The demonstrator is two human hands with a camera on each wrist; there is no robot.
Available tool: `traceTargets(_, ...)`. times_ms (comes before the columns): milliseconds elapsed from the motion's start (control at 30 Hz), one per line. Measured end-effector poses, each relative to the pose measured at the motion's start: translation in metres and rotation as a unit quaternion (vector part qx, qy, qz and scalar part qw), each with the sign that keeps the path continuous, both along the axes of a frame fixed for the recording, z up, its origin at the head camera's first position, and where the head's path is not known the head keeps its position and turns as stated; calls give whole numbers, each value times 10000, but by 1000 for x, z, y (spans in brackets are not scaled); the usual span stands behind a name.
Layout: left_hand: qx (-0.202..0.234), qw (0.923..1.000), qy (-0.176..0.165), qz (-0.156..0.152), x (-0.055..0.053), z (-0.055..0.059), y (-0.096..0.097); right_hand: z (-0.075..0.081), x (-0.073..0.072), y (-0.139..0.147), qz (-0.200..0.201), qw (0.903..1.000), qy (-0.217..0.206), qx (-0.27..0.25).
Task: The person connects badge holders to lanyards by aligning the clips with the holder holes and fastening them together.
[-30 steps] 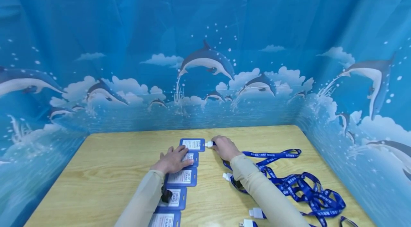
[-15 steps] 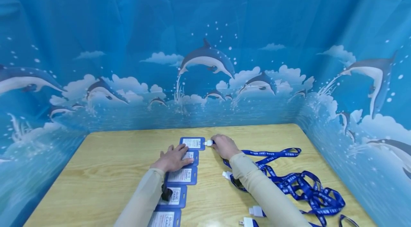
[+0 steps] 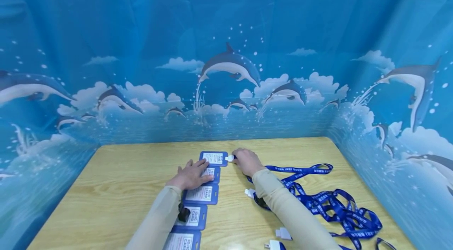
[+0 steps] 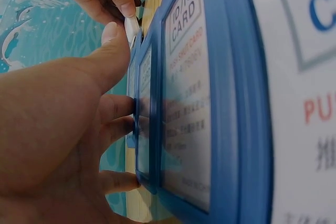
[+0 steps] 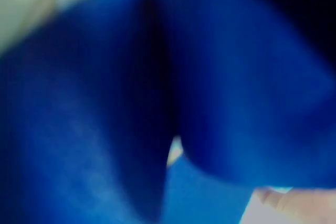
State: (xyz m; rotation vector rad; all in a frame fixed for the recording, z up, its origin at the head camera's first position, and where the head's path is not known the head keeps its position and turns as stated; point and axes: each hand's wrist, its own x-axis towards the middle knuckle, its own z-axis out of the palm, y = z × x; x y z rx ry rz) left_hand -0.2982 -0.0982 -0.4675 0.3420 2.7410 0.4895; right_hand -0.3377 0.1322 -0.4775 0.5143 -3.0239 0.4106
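Note:
My left hand [image 3: 191, 174] lies with spread fingers over the far end of a column of blue ID card holders. Its fingertips touch the farthest card holder [image 3: 214, 158] and the thumb rests over the second card holder [image 3: 214, 173]. My right hand [image 3: 247, 161] pinches the white clip [image 3: 230, 158] of a blue lanyard right at the slotted end of the farthest holder. The left wrist view shows this clip [image 4: 132, 29] under the right thumb. Blurred blue lanyard strap [image 5: 79, 129] fills most of the right wrist view.
More blue card holders [image 3: 203, 193] continue toward the near edge of the wooden table [image 3: 124, 187]. On the right lies a tangle of blue printed lanyards [image 3: 336, 206], with loose white clips [image 3: 283, 233] beside the right forearm. A dolphin-printed curtain [image 3: 170, 26] surrounds the table.
The right hand has brought the clip slightly left, so its tip now overlaps the holder's slotted edge. The left hand stays in place on the holders; the head view has shifted slightly.

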Motion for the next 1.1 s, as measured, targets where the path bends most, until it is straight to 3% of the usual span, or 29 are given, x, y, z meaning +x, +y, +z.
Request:
traceTargets(200,78,9999,82,-113,0,2,-1,-1,-2,1,-36,10000,40,-9)
traceTargets(1100,108,9999,68,-79,0,-3,-2,0,0,0,-80,9997,-155,-153)
